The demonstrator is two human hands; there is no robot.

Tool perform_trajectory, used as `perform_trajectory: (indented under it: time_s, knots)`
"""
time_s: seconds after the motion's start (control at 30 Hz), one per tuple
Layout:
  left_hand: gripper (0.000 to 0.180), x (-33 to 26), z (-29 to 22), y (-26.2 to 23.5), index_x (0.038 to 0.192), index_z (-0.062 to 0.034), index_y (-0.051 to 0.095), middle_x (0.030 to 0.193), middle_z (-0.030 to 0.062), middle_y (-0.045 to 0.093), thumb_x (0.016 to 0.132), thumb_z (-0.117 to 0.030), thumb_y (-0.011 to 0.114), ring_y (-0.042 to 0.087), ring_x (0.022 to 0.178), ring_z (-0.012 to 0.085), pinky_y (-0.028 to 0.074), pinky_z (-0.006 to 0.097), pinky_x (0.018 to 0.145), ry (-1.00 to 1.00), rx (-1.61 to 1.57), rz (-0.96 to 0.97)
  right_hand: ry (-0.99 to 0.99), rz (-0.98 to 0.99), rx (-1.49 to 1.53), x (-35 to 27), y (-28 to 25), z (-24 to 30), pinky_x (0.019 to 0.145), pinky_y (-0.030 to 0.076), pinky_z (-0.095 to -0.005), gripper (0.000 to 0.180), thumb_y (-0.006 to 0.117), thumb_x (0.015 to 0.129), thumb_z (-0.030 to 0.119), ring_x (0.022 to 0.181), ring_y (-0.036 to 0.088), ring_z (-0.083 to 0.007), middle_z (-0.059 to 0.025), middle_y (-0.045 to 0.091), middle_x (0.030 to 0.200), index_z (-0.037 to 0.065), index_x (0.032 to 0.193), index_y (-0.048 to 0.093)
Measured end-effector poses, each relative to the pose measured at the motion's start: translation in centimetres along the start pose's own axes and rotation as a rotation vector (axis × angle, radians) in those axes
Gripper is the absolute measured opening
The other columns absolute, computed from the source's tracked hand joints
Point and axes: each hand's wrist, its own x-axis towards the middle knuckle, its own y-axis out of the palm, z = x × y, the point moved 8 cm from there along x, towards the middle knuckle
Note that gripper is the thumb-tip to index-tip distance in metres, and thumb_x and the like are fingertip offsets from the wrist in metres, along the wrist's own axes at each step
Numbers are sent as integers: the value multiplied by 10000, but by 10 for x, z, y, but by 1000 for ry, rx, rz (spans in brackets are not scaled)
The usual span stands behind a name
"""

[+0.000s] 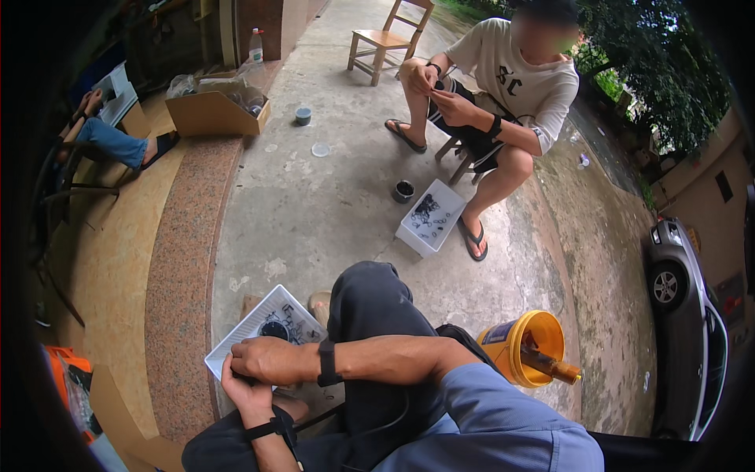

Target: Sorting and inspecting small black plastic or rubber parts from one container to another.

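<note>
My left hand (247, 393) and right hand (271, 360) together at one near white tray (250, 321)

Head view, near left. Hands, own: two. Fingers drawn in narrow and meeting over the tray's near side; I cannot tell whether anything is pinched between them. Black wrist straps (329, 362): two, one per wrist. The tray contains one round dark tub (275, 328) and, to its right, small dark ring-like pieces (297, 322), too small to count. Cardboard box (114, 405), near left: one.

Near right. Yellow bucket (505, 358): one, tipped, with one brown tube (550, 364) protruding. Label: one dark patch on its side, not legible.

Far, centre. Co-worker (503, 86), seated, both hands together: one. Pale shirt, dark lettering on the front. Far white tray (421, 238): one, holding dark and pale rings (427, 208), uncounted. Dark pot (403, 191), just left of it: one. Wooden chair (385, 41): one. Low stool (458, 153): one.

Far left. Lidded-looking blue-grey tub (303, 117): one. Clear disc (320, 149): one. Open carton (212, 116): one. Bottle (255, 47), red cap: one. Second person, jeans (116, 141) showing: one.

Far right. Silver car (684, 299): one.
</note>
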Motion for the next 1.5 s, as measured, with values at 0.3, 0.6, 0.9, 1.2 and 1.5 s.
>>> perform_trajectory:
  time_s: [0.3, 0.6, 0.9, 1.2, 1.5]
  knots:
    - [372, -4, -5, 3, 1180, -30, 586, 1193, 117, 608, 956, -315, 502, 568, 1164, 255, 440, 413, 1017, 43, -4, -34, 9, 31, 52, 4, -13, 3, 651, 511, -412, 202, 632, 742, 78, 754, 620, -344, -161, 582, 841, -21, 916, 603]
    - [338, -5, -5, 5, 1135, -40, 606, 1162, 113, 621, 962, -305, 485, 578, 1145, 250, 448, 412, 1007, 71, 11, -86, -10, 71, 77, 3, -9, 2, 678, 525, -408, 228, 637, 751, 78, 774, 638, -348, -169, 606, 860, -39, 945, 606]
    - [357, -4, -6, 4, 1149, -32, 599, 1172, 120, 619, 965, -312, 476, 583, 1138, 262, 444, 415, 1011, 64, 12, -50, 15, 81, 80, 4, -9, 3, 680, 532, -397, 235, 640, 743, 63, 804, 646, -335, -161, 617, 856, -51, 947, 609]
    - [288, -2, -6, 3, 1062, -50, 640, 1095, 86, 654, 950, -289, 525, 605, 1095, 225, 454, 391, 990, 76, 3, -43, -14, 7, 104, 7, -22, 6, 676, 508, -393, 168, 665, 738, 39, 777, 619, -325, -149, 600, 815, -26, 882, 607]
    - [197, 0, -12, -10, 945, -84, 653, 975, 59, 691, 937, -258, 561, 658, 967, 192, 533, 356, 865, 100, -27, -115, 250, 1, 83, 9, -40, -20, 705, 515, -430, 158, 684, 712, 67, 805, 631, -375, -180, 609, 878, -6, 821, 595]
